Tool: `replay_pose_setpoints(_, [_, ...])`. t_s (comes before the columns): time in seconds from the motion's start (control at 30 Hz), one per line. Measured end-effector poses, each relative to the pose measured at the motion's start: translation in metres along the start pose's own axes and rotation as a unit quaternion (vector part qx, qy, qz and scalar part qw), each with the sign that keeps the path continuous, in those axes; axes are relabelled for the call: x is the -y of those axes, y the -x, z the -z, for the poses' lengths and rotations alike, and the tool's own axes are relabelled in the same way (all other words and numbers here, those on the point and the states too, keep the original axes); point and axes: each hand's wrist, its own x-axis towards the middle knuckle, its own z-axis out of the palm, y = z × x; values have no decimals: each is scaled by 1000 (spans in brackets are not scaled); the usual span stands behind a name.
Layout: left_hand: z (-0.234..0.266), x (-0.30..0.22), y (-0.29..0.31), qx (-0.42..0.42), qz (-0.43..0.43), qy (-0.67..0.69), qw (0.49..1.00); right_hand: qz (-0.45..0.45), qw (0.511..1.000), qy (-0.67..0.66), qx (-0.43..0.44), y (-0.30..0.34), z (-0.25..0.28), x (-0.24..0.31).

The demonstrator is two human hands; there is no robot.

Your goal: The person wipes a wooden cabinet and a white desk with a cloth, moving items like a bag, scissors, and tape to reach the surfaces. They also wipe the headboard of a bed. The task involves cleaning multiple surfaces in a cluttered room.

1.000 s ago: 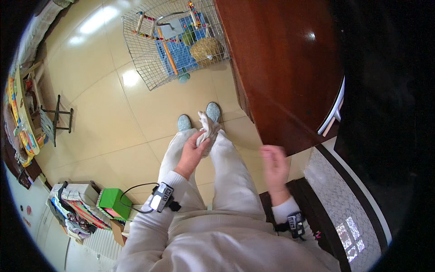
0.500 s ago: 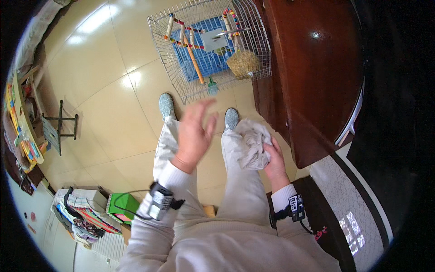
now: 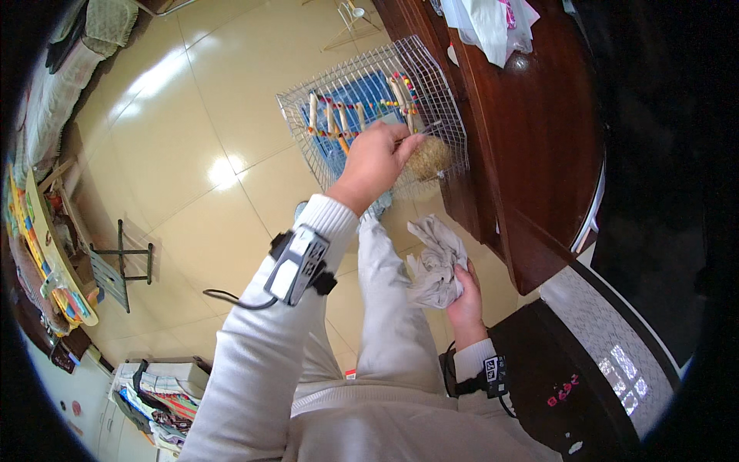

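Observation:
My left hand [image 3: 377, 162] reaches over the top of a wire birdcage [image 3: 308, 96] on the floor. Its fingers are closed around the thin metal handle [image 3: 435, 125] on the cage's top, which sticks out beyond them. Within the wires are a blue tray, a wooden perch, a strand of coloured beads and pale sticks [image 3: 329, 119], and a round straw nest [image 3: 429, 159]. Lower down, in front of my right leg, my right hand [image 3: 466, 300] grips a crumpled pale grey cloth [image 3: 439, 266], which hangs loosely from the fingers.
Dark red-brown wooden furniture [image 3: 539, 154] stands close against the cage's right side, with white plastic bags [image 3: 485, 27] on it. A folding stool [image 3: 119, 266] is at the left. Folded clothes [image 3: 162, 400] are piled at lower left. A small wire stand [image 3: 350, 23] stands beyond the cage.
My left hand has moved forward and right onto the cage's top and closed on its handle. My right hand still holds the cloth. The view has shifted.

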Motion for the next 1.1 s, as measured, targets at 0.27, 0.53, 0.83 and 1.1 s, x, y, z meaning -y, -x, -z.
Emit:
replay_pose_setpoints(0.27, [69, 9, 25, -140, 137, 132, 972, 3, 999, 32, 14, -51, -5, 34])
replay_pose_setpoints(0.53, [159, 30, 26, -261, 117, 172, 943, 49, 993, 97, -43, -128, -39, 31])
replay_pose_setpoints(0.83, [253, 114, 33, -334, 61, 4, 941, 256, 932, 188, -175, -208, -71, 34])
replay_pose_setpoints(1.1, [303, 148, 42, -352, 53, -151, 922, 369, 856, 183, -313, -249, -55, 57])
